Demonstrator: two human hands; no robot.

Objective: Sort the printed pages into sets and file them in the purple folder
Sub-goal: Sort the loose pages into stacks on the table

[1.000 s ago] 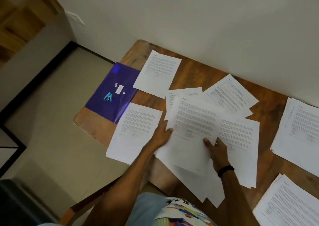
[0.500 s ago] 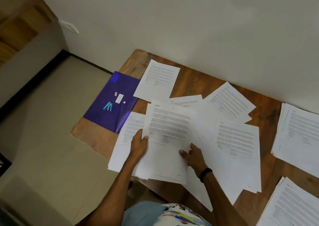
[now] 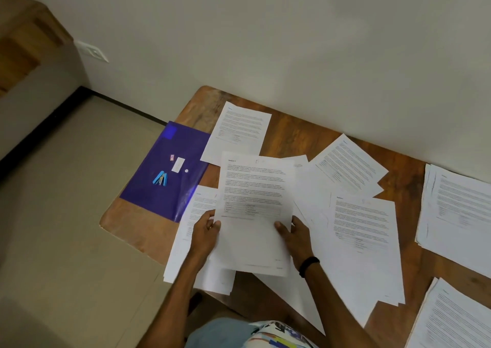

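Note:
I hold a set of printed pages (image 3: 252, 209) above the table's front left part. My left hand (image 3: 204, 233) grips its left edge and my right hand (image 3: 293, 234) grips its right edge, thumbs on top. The purple folder (image 3: 162, 188) lies flat on the table's left corner, partly over the edge. Under the held set lies another stack of pages (image 3: 183, 249). More printed stacks are spread out: one behind (image 3: 237, 132), one at the middle back (image 3: 348, 164), one to the right of my hands (image 3: 364, 244).
A small blue stapler (image 3: 160, 179) and a white label (image 3: 178, 164) lie on the folder. Two thicker paper stacks sit at the far right (image 3: 462, 214) and front right (image 3: 451, 318). The wooden table (image 3: 297, 135) stands against a white wall; floor lies to the left.
Both hands carried the held set leftward, from the table's middle to above the front-left stack beside the folder. The set now hangs straight between my hands.

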